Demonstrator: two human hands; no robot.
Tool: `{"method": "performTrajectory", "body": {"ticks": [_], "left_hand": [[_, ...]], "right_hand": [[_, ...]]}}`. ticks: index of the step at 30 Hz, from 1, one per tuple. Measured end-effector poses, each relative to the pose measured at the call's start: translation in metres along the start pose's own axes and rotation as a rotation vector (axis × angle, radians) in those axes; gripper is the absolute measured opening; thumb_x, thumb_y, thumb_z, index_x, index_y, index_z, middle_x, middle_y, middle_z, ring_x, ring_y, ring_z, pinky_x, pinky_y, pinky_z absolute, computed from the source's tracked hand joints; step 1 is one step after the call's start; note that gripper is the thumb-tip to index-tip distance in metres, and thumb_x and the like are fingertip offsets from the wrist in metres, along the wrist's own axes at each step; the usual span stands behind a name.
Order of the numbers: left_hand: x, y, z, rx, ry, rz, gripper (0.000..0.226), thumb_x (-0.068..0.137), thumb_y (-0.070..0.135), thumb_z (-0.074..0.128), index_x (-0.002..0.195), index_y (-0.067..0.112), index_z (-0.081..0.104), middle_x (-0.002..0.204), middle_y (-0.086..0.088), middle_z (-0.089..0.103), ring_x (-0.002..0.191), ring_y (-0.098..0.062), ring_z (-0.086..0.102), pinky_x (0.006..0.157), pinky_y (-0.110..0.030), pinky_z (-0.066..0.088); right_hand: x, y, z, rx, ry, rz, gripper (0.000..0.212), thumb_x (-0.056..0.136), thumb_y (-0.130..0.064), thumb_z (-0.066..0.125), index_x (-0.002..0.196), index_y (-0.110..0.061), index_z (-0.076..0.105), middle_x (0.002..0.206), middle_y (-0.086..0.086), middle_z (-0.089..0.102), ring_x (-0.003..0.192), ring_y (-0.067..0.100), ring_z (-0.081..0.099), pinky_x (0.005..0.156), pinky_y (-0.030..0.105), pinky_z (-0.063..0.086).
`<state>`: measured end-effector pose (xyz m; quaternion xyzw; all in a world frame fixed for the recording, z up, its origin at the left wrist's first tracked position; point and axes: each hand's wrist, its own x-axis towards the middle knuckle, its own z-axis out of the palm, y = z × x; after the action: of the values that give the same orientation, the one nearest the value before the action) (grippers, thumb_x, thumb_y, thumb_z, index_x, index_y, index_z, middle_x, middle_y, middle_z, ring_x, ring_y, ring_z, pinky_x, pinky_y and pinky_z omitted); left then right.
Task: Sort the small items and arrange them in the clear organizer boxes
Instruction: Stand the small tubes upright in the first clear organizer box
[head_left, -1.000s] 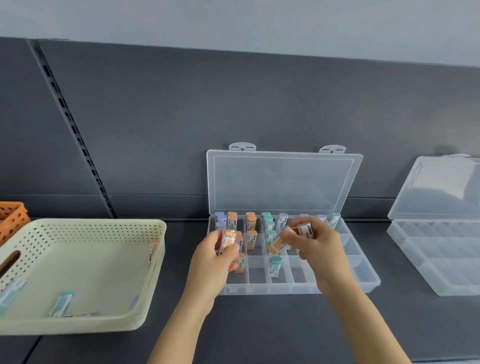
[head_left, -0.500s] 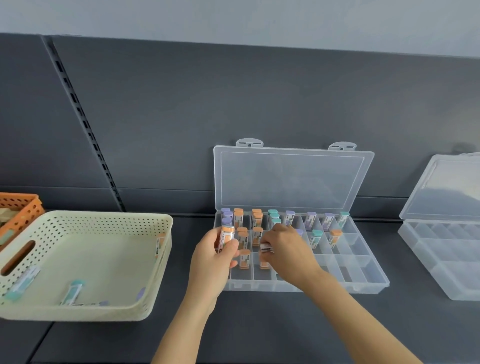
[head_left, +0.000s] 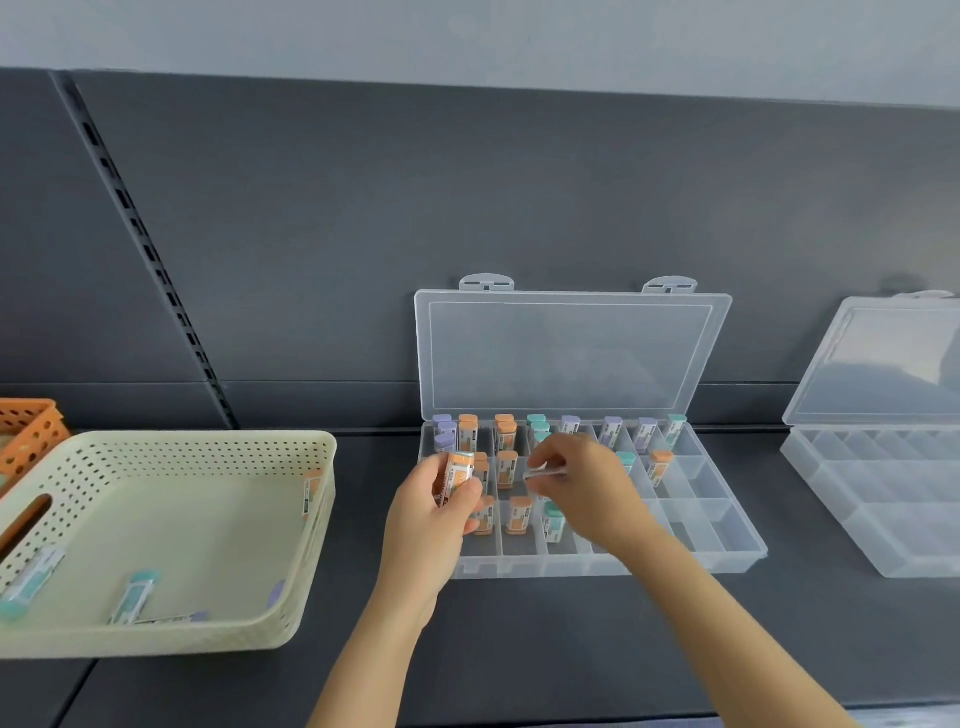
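A clear organizer box (head_left: 717, 558) stands open on the dark shelf, its lid leaning against the back wall. Small capped tubes with orange, purple and teal caps stand in its rear and left compartments. My left hand (head_left: 431, 519) grips an orange-capped tube (head_left: 456, 475) above the box's left edge. My right hand (head_left: 582, 488) pinches a small tube (head_left: 543, 472) over the middle compartments; its cap colour is hidden by my fingers. A cream perforated basket (head_left: 218, 441) at left holds a few loose tubes, among them a teal-capped tube (head_left: 132, 597).
A second clear organizer box (head_left: 883, 519) stands open at the right with nothing visible in its compartments. An orange basket (head_left: 31, 426) peeks in at the far left behind the cream one. The dark shelf surface (head_left: 519, 649) runs in front of the boxes.
My right hand moved left and down over the box's middle compartments; one orange tube it held now stands in the front row. My left hand kept its tube, barely moving.
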<state>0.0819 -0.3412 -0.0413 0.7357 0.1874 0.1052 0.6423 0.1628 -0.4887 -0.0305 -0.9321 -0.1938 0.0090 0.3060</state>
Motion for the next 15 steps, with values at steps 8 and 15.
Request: {"method": "performTrajectory", "body": {"ticks": [8, 15], "left_hand": [[-0.005, 0.001, 0.006, -0.001, -0.033, 0.007, 0.020, 0.093, 0.021, 0.059, 0.112, 0.028, 0.057, 0.103, 0.008, 0.064, 0.091, -0.013, 0.065, 0.061, -0.012, 0.052], [-0.008, 0.001, 0.016, 0.020, -0.046, 0.018, 0.028, 0.091, 0.020, 0.062, 0.119, 0.021, 0.059, 0.103, 0.005, 0.065, 0.086, -0.011, 0.066, 0.060, -0.012, 0.052]], "right_hand": [[-0.024, 0.026, -0.038, 0.393, 0.236, 0.228, 0.025, 0.082, 0.001, 0.064, 0.086, -0.023, 0.067, 0.083, 0.000, 0.069, 0.074, 0.010, 0.063, 0.060, 0.016, 0.046], [-0.042, 0.054, -0.029, 0.094, 0.193, 0.153, 0.016, 0.078, 0.001, 0.070, 0.080, -0.013, 0.063, 0.082, -0.001, 0.062, 0.077, 0.015, 0.063, 0.064, 0.006, 0.042]]}}
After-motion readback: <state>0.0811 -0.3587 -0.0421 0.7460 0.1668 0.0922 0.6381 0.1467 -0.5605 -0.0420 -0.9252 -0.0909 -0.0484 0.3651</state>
